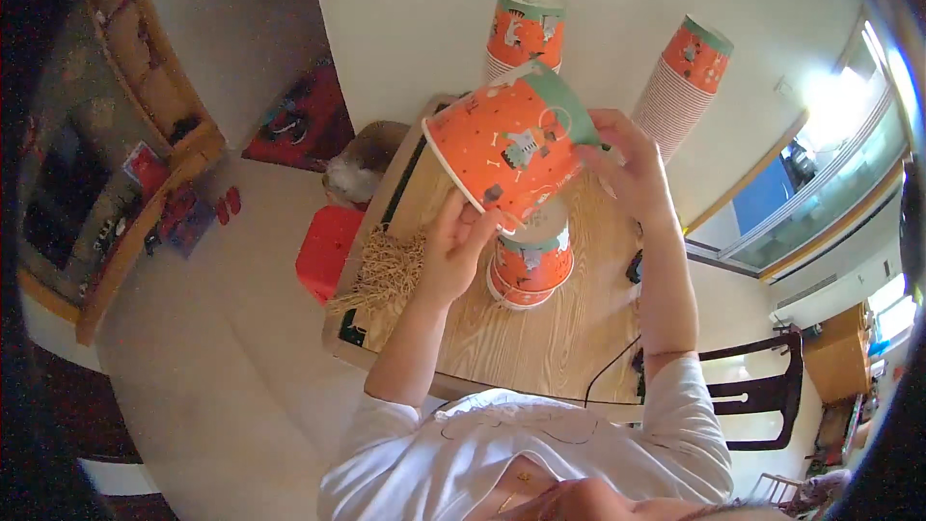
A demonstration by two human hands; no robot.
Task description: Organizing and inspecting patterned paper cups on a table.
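A large orange paper bucket (511, 147) with a green band and cartoon animals is held tilted above the table, its white rim toward the lower left. My left hand (457, 241) is closed on the rim at its lower edge, and my right hand (625, 162) grips the green-banded end. Just below stand a few matching upside-down paper buckets (533, 268), one over another, partly hidden by the held one. Behind it rises a stack of nested buckets (526, 34), its lower part hidden. A taller, leaning-looking stack (681, 87) stands at the back right.
The wooden table (482, 347) carries a heap of thin straw-coloured sticks (389, 265) at its left edge. A red box or stool (329, 251) stands beside it. A black cable (608, 367) crosses the right side; a dark chair (762, 391) stands at the right.
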